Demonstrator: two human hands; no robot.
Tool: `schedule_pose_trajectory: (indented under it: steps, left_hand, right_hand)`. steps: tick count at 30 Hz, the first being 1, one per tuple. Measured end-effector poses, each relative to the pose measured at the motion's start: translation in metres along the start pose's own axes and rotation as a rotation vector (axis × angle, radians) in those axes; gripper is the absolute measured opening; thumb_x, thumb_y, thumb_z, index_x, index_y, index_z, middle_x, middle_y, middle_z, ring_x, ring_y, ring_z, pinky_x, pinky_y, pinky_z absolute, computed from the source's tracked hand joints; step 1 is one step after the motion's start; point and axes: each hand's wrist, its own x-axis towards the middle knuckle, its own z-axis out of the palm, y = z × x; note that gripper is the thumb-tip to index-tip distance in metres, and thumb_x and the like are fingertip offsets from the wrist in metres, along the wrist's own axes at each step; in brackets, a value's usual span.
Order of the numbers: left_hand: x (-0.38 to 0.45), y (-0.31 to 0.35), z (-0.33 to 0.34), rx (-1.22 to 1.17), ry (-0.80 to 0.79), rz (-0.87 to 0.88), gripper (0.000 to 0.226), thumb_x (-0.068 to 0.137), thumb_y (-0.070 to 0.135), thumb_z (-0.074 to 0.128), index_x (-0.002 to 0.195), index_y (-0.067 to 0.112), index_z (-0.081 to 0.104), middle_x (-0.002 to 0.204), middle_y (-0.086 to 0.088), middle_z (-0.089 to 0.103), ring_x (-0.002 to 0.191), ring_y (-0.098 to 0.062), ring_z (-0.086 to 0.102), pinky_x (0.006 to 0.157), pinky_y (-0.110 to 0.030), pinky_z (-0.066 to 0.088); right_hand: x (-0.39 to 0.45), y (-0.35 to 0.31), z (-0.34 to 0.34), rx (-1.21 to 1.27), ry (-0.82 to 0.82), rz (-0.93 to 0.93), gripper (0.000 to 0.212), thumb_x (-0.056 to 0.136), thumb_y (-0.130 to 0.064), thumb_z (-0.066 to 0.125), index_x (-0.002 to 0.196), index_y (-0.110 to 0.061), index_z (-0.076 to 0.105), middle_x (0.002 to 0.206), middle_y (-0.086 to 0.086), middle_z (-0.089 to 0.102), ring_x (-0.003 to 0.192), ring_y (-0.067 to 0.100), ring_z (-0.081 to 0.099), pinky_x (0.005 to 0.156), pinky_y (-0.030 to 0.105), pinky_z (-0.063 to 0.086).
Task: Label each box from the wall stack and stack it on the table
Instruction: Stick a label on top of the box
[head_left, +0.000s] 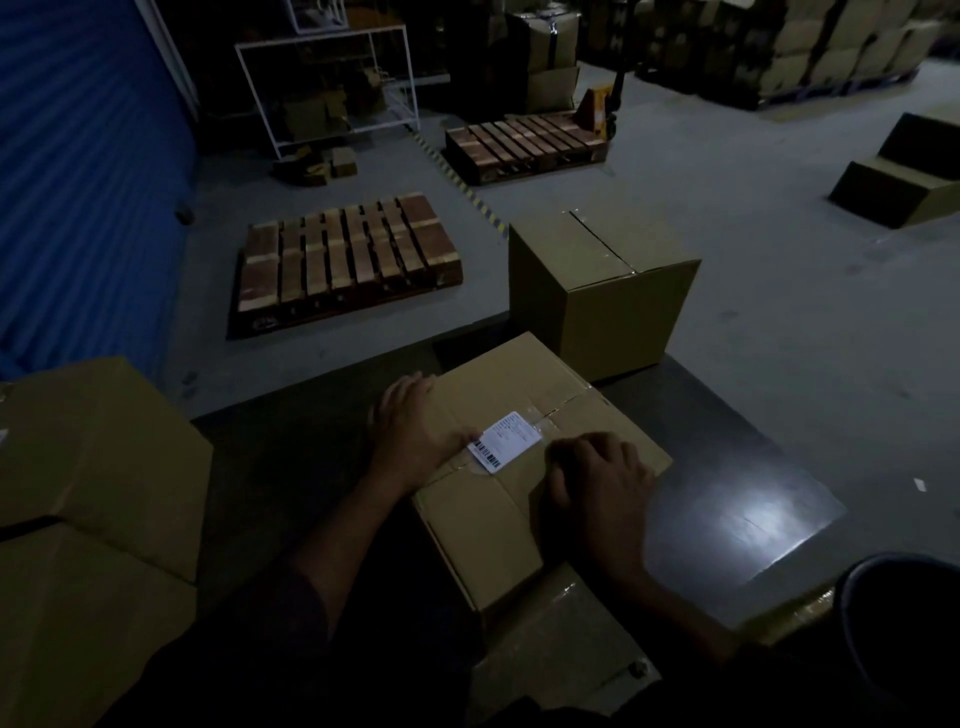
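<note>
Dim warehouse, seen from above the hands.

Far left: blue corrugated wall (78, 182) running away down the frame edge. Below it, two stacked cardboard boxes (98, 467) at the lower left corner, cut off by the frame, close beside the dark table (291, 467).

Left of centre, on the grey floor (753, 270): wooden pallet (348, 260), lying flat and bare on top, with open floor between it and the table's far edge. Behind it, white metal rack (327, 88) with small cartons at its foot.

Centre: left hand (410, 431) laid flat, fingers straight, pressing on the left part of the top of the box (519, 478). Box resting on the table, near the table's front edge, turned at an angle, taped seam across the top. White barcode label (506, 441) stuck on the seam, between the two hands, left fingertips touching its left end. Right hand (597, 488) just right of the label, fingers bent, knuckles up, resting on the box top; gripping nothing visible.

Beyond, a taller sealed box (597, 291) standing at the table's far edge, just behind the labelled box, apart from it. Second pallet (524, 145) further back with a yellow pallet jack (597, 109).

Right: bare table surface with a bright reflection (753, 519), then wide open floor. Cardboard ramp-like cartons (893, 182) far right; stacked cartons on pallets (831, 47) along the back. Dark round container rim (898, 623) at the lower right corner.
</note>
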Motion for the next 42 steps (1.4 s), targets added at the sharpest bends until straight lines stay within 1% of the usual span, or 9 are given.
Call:
schedule_pose_trajectory:
  steps: [5,9,11,16,21,25,30,34,42]
  left_hand:
    - [-0.015,0.006,-0.006,0.070,0.049,-0.120,0.109,0.072,0.083,0.072,0.158,0.026,0.035,0.161,-0.008,0.037,0.148,-0.031,0.034,0.123,-0.051,0.022]
    - [-0.045,0.002,-0.008,0.067,-0.028,-0.296,0.134,0.060,0.093,0.071,0.165,0.026,0.020,0.168,-0.011,0.022,0.155,-0.035,0.022,0.123,-0.058,0.024]
    - [-0.057,-0.005,-0.005,-0.020,-0.064,-0.322,0.145,0.054,0.096,0.070,0.167,0.026,0.012,0.171,-0.011,0.016,0.157,-0.037,0.016,0.124,-0.062,0.023]
    - [-0.059,0.015,-0.003,-0.172,-0.039,-0.183,0.145,0.056,0.085,0.080,0.167,0.032,0.002,0.175,-0.003,0.006,0.159,-0.032,0.010,0.126,-0.059,0.021]
    - [-0.055,0.015,0.004,-0.113,-0.109,-0.072,0.156,0.038,0.101,0.065,0.166,0.037,0.002,0.175,0.007,-0.010,0.162,-0.026,0.000,0.128,-0.061,0.009]
    - [-0.055,0.007,0.002,-0.110,-0.167,-0.030,0.153,0.041,0.093,0.077,0.166,0.041,0.005,0.173,0.013,-0.019,0.162,-0.023,-0.007,0.128,-0.061,0.006]
    - [-0.057,0.007,0.001,-0.115,-0.136,-0.018,0.150,0.038,0.094,0.077,0.164,0.043,0.014,0.174,0.014,-0.016,0.162,-0.023,-0.004,0.127,-0.059,0.008]
    - [-0.060,0.008,-0.001,-0.113,-0.130,-0.027,0.149,0.038,0.095,0.077,0.164,0.042,0.016,0.173,0.016,-0.015,0.161,-0.022,-0.002,0.128,-0.061,0.011]
    - [-0.062,0.013,-0.004,-0.112,-0.125,-0.039,0.145,0.043,0.090,0.082,0.164,0.041,0.017,0.174,0.016,-0.014,0.161,-0.022,-0.002,0.128,-0.060,0.012]
  right_hand:
    - [0.025,0.009,-0.003,-0.001,-0.023,-0.113,0.027,0.096,-0.043,0.054,0.119,-0.035,0.065,0.125,-0.006,0.057,0.117,0.016,0.046,0.097,0.040,0.038]
    - [0.053,0.024,-0.013,0.017,-0.144,-0.260,0.043,0.090,-0.055,0.043,0.116,-0.033,0.070,0.121,-0.006,0.062,0.114,0.019,0.050,0.088,0.034,0.031]
    - [0.066,0.029,-0.016,0.009,-0.197,-0.294,0.037,0.091,-0.049,0.050,0.116,-0.032,0.071,0.122,-0.004,0.063,0.115,0.022,0.051,0.086,0.034,0.030]
    - [0.068,0.008,-0.011,0.122,-0.240,-0.199,0.029,0.092,-0.045,0.059,0.118,-0.034,0.069,0.119,-0.006,0.062,0.115,0.017,0.050,0.096,0.046,0.043]
    - [0.052,0.000,0.003,0.045,-0.159,-0.245,0.023,0.090,-0.042,0.064,0.112,-0.039,0.070,0.112,-0.010,0.057,0.107,0.013,0.046,0.084,0.034,0.025]
    - [0.054,0.000,0.007,-0.014,-0.146,-0.235,0.019,0.088,-0.044,0.062,0.104,-0.037,0.069,0.109,-0.009,0.056,0.108,0.016,0.046,0.085,0.035,0.026]
    - [0.054,0.002,0.008,0.004,-0.132,-0.235,0.026,0.090,-0.047,0.056,0.109,-0.033,0.067,0.112,-0.007,0.054,0.108,0.014,0.044,0.088,0.036,0.031]
    - [0.052,0.000,0.010,0.001,-0.118,-0.224,0.019,0.091,-0.045,0.057,0.099,-0.031,0.068,0.108,-0.008,0.054,0.104,0.014,0.044,0.089,0.037,0.035]
    - [0.052,0.003,0.009,0.014,-0.102,-0.204,0.019,0.091,-0.041,0.059,0.104,-0.030,0.069,0.111,-0.007,0.055,0.105,0.014,0.043,0.089,0.036,0.037]
